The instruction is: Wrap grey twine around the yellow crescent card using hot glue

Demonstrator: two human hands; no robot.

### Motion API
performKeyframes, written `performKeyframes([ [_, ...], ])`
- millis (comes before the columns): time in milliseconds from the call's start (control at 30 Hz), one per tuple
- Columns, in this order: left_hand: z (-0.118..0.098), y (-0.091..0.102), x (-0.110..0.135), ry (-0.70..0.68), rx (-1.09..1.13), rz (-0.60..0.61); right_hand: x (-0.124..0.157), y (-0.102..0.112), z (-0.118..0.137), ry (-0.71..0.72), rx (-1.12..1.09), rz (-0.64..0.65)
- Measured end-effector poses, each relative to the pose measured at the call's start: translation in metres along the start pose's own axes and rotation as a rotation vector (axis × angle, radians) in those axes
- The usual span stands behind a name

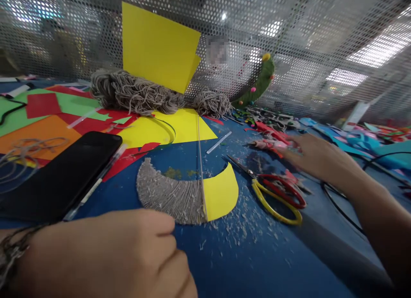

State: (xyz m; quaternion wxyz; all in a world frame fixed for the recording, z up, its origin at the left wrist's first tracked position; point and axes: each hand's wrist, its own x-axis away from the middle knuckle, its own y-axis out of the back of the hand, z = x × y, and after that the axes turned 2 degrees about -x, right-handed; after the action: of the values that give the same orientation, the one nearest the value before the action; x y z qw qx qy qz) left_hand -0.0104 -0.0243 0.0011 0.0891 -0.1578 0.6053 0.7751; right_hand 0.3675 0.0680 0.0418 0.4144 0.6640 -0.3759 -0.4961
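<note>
A yellow paper crescent [221, 193] lies on the blue table, its left part wound with grey-brown yarn [173, 197]. One yarn strand runs from the winding up toward the back. My left hand [128, 251] is closed in a fist just in front of the crescent's lower edge; what its curled fingers hold, if anything, is hidden. My right hand [308, 154] closes over a pinkish-red hot glue gun [266, 144] with a pointed tip, partly covered by the fingers. Scissors [276, 197] with red and yellow handles lie partly spread between crescent and right hand.
Yarn skeins [138, 92] lie at the back by a perforated metal panel [305, 41], with a yellow sheet [157, 45] upright. A black phone [64, 174] and coloured papers [45, 131] occupy the left. A clear glue stick [219, 143], fibre bits and a black cable [340, 206] are around.
</note>
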Motion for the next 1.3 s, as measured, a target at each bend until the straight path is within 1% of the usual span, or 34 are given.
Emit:
performKeyframes([
  [33, 0.006, 0.003, -0.005, -0.028, 0.074, -0.009, -0.002, 0.008, 0.016, 0.067, -0.050, 0.009],
  [67, 0.012, 0.004, -0.009, 0.000, 0.092, -0.046, -0.003, 0.016, 0.033, 0.151, -0.148, 0.030],
  [133, 0.022, 0.003, -0.012, 0.091, -0.006, -0.015, -0.005, 0.025, 0.066, 0.265, -0.242, 0.098],
  [167, 0.026, 0.001, -0.011, 0.156, -0.056, 0.015, -0.006, 0.026, 0.081, 0.370, -0.339, 0.193],
  [233, 0.032, -0.005, -0.007, 0.292, -0.113, 0.088, -0.008, 0.023, 0.105, 0.546, -0.455, 0.290],
  [300, 0.036, -0.010, -0.002, 0.381, -0.086, 0.144, -0.011, 0.014, 0.120, 0.657, -0.504, 0.379],
  [333, 0.039, -0.012, -0.001, 0.388, -0.053, 0.175, -0.013, 0.009, 0.125, 0.698, -0.517, 0.412],
  [400, 0.044, -0.015, 0.001, 0.358, 0.016, 0.236, -0.017, -0.001, 0.130, 0.749, -0.544, 0.458],
  [467, 0.049, -0.017, 0.002, 0.307, 0.055, 0.270, -0.021, -0.008, 0.131, 0.764, -0.568, 0.464],
  [567, 0.059, -0.015, 0.001, 0.250, 0.115, 0.269, -0.022, -0.013, 0.132, 0.757, -0.599, 0.432],
  [633, 0.066, -0.011, 0.002, 0.214, 0.182, 0.271, -0.021, -0.013, 0.133, 0.769, -0.627, 0.421],
  [700, 0.073, -0.006, 0.004, 0.191, 0.247, 0.296, -0.017, -0.011, 0.135, 0.762, -0.647, 0.438],
  [800, 0.076, 0.000, 0.006, 0.175, 0.307, 0.329, -0.010, -0.005, 0.136, 0.703, -0.659, 0.476],
  [867, 0.073, 0.002, 0.007, 0.170, 0.326, 0.312, -0.006, -0.002, 0.137, 0.658, -0.660, 0.486],
  [933, 0.065, 0.003, 0.005, 0.161, 0.346, 0.272, -0.004, -0.002, 0.137, 0.638, -0.667, 0.479],
  [1067, 0.046, -0.002, 0.002, 0.080, 0.333, 0.243, -0.003, -0.007, 0.134, 0.688, -0.728, 0.437],
  [1167, 0.036, -0.007, 0.002, 0.079, 0.276, 0.204, -0.005, -0.012, 0.131, 0.720, -0.774, 0.407],
  [1300, 0.033, -0.011, 0.005, 0.102, 0.251, 0.119, -0.003, -0.012, 0.130, 0.713, -0.801, 0.356],
])
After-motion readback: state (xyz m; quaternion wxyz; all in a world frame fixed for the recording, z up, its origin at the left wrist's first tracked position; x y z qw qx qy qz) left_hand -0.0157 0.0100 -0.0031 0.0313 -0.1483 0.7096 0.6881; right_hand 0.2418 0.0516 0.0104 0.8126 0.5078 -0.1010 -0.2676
